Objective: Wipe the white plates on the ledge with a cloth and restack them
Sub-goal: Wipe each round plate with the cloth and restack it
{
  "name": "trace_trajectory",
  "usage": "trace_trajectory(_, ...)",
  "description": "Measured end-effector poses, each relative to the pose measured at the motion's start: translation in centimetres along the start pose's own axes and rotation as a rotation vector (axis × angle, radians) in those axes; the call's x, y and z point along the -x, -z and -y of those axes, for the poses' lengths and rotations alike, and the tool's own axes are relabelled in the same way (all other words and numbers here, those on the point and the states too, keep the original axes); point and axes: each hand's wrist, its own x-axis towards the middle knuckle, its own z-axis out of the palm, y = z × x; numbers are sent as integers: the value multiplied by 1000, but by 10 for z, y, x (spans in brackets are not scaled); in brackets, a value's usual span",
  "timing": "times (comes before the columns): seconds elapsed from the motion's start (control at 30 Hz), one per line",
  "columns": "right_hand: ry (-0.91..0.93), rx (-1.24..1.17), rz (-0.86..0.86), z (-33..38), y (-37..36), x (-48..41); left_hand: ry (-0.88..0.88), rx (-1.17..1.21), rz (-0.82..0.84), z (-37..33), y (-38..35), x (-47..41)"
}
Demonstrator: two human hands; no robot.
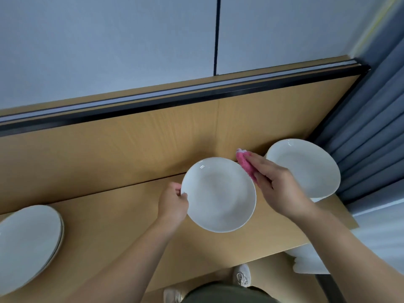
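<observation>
A white plate (218, 194) is held above the wooden ledge (113, 215) at the middle of the view. My left hand (172, 205) pinches its left rim, thumb on top. My right hand (277, 186) lies with straight fingers on a pink cloth (246, 164), pressing it against the plate's upper right rim. Another white plate (306, 167) lies on the ledge to the right, partly behind my right hand. A stack of white plates (28, 243) sits on the ledge at the far left.
A wooden back panel (131, 145) rises behind the ledge, topped by a black rail (175, 99). Blue curtains (367, 132) hang at the right. My shoes (241, 275) show below the ledge's front edge.
</observation>
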Motion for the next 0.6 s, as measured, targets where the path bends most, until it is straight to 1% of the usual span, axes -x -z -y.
trace_trajectory(0.13, 34, 35, 36, 15, -34, -1, 60, -28, -22, 37, 20, 2)
trace_trajectory(0.27, 30, 56, 70, 24, -54, 0, 106, -49, -37, 63, 29, 2)
trace_trajectory(0.6, 3, 86, 150, 20, -79, -2, 135, -33, -51, 87, 30, 7)
